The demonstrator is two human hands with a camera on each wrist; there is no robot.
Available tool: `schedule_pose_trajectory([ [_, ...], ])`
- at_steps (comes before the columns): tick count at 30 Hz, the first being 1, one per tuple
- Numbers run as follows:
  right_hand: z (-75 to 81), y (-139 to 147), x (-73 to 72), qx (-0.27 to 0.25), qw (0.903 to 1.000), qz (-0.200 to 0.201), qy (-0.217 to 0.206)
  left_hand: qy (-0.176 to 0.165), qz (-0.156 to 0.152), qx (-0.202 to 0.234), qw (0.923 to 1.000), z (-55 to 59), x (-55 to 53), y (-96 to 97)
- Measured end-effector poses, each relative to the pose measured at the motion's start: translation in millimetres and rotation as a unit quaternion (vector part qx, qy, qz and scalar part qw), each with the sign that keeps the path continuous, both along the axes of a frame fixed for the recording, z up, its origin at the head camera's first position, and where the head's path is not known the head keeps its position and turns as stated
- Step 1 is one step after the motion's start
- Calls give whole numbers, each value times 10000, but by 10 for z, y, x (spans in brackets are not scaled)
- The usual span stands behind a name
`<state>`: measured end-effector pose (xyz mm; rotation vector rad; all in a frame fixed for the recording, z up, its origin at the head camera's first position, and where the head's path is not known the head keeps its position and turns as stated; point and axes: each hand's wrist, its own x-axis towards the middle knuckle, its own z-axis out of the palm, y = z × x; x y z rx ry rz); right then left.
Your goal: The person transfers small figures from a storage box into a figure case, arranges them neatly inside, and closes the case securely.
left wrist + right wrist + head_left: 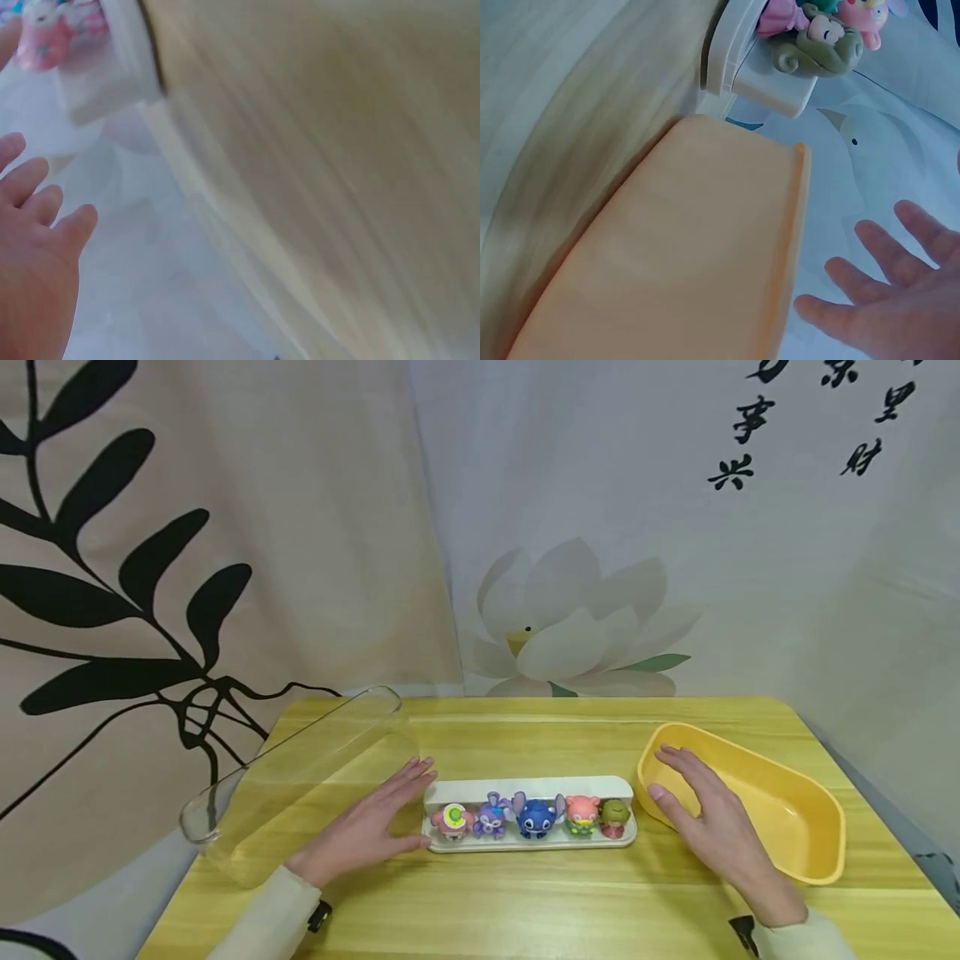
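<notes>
A white display base (pixel 480 789) stands mid-table with several small figurines in a row. A blue big-eared figurine (pixel 536 818) is at the centre, a purple one (pixel 491 817) and a pink one with a green round face (pixel 453 820) to its left. Right of it are a pink pig-like figurine (pixel 582 814) and an olive-green-headed one (pixel 615 817). My left hand (pixel 363 831), fingers extended, is beside the base's left end and holds nothing. My right hand (pixel 712 827), fingers spread, hovers over the near-left side of a yellow bin (pixel 806 827), also holding nothing.
A clear transparent cover (pixel 378 688) lies slanted at the table's left, behind my left forearm, partly over the edge. The wooden table (pixel 525 902) backs onto a printed curtain (pixel 345 527) with leaves, a lotus and black characters.
</notes>
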<state>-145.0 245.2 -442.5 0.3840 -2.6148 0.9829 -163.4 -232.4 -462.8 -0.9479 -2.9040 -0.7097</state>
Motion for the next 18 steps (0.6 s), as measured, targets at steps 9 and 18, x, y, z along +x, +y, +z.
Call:
schedule_pose_trajectory([
  [9, 0, -14, 19, -257, 9996, 42, 93, 1440, 904, 503, 9841, 177, 231, -221],
  [18, -54, -15, 34, -365, 9993, 97, 76, 2868, 1723, 1496, 9304, 308, 427, -560],
])
